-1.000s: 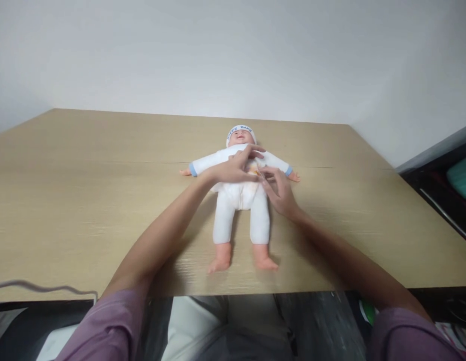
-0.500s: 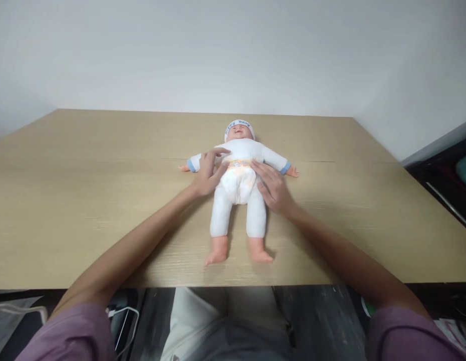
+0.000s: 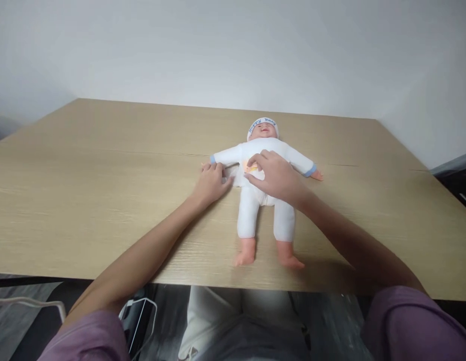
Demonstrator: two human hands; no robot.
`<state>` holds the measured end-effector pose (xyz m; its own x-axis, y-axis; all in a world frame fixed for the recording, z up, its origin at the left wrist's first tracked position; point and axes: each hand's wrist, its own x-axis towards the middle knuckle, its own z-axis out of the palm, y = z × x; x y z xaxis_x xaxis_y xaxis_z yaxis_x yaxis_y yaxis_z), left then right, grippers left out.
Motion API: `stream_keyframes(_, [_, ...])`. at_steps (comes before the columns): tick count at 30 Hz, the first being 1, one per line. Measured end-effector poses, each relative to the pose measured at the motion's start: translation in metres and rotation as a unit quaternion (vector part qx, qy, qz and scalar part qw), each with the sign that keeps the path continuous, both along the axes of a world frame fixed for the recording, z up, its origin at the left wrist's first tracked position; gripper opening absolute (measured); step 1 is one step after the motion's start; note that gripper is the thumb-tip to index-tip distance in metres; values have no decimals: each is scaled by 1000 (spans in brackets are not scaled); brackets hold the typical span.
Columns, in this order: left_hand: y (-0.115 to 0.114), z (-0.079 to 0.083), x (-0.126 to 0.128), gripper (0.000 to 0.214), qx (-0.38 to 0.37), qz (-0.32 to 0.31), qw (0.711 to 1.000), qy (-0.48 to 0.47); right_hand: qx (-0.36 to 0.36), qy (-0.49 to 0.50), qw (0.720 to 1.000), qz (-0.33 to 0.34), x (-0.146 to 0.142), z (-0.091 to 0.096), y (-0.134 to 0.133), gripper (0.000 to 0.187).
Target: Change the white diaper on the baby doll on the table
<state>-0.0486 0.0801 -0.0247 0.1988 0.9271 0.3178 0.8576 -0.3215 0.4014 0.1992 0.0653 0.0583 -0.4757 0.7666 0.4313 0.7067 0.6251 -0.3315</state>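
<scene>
A baby doll (image 3: 263,150) in a white suit and white cap lies on its back on the wooden table (image 3: 105,180), arms spread, bare feet toward me. A white diaper with an orange print (image 3: 250,168) wraps its waist. My left hand (image 3: 211,183) is at the doll's left side, fingers curled onto the diaper's side flap. My right hand (image 3: 275,175) lies over the doll's belly, fingers pressed on the diaper front.
A plain white wall rises behind the table. White cables (image 3: 139,311) hang below the table's near edge at the left. A dark shelf edge (image 3: 458,180) shows at the far right. My light trousers are under the table.
My right hand has moved from the doll's hip onto its belly. My left hand has slid out to the diaper's side flap. The view has shifted, so the doll appears further right.
</scene>
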Motion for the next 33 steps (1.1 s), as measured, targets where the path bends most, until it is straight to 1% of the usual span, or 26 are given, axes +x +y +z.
stream_keyframes(3, [0, 2, -5, 31, -31, 12, 999, 7, -70, -5, 997, -42, -10, 6, 11, 18])
stream_keyframes(6, [1, 13, -10, 28, -98, 25, 995, 10, -123, -16, 990, -73, -14, 14, 10, 21])
stream_keyframes(7, [2, 18, -12, 28, -122, 29, 992, -8, -134, -19, 987, -80, -14, 16, 9, 22])
stream_keyframes(9, [3, 29, -15, 30, -158, 29, 983, -84, -146, -26, 985, -93, -16, 18, 7, 24])
stream_keyframes(11, [4, 40, -16, 34, -166, 13, 969, -181, -149, -31, 983, -100, -17, 18, 6, 26])
stream_keyframes(13, [4, 48, -13, 38, -159, -17, 955, -249, -150, -32, 983, -100, -17, 15, 8, 28])
stream_keyframes(15, [4, 55, -4, 42, -150, -40, 947, -281, -148, -30, 984, -96, -17, 13, 9, 31])
stream_keyframes(17, [5, 58, 11, 42, -146, -56, 943, -294, -148, -30, 984, -95, -17, 12, 10, 35])
stream_keyframes(19, [5, 58, 29, 40, -148, -75, 937, -308, -147, -28, 984, -93, -18, 11, 11, 40])
stream_keyframes(22, [9, 53, 54, 39, -158, -95, 920, -346, -148, -23, 985, -82, -18, 12, 11, 45])
stream_keyframes(25, [15, 45, 68, 43, -149, -116, 901, -391, -148, -17, 986, -73, -16, 13, 12, 47])
stream_keyframes(29, [23, 34, 67, 57, -132, -176, 872, -437, -171, 11, 984, -57, -11, 16, 14, 37])
stream_keyframes(31, [24, 29, 61, 63, -134, -183, 871, -436, -188, 30, 980, -55, -9, 17, 14, 36])
stream_keyframes(33, [24, 24, 58, 60, -115, -181, 881, -421, -198, 37, 978, -60, -7, 19, 14, 39])
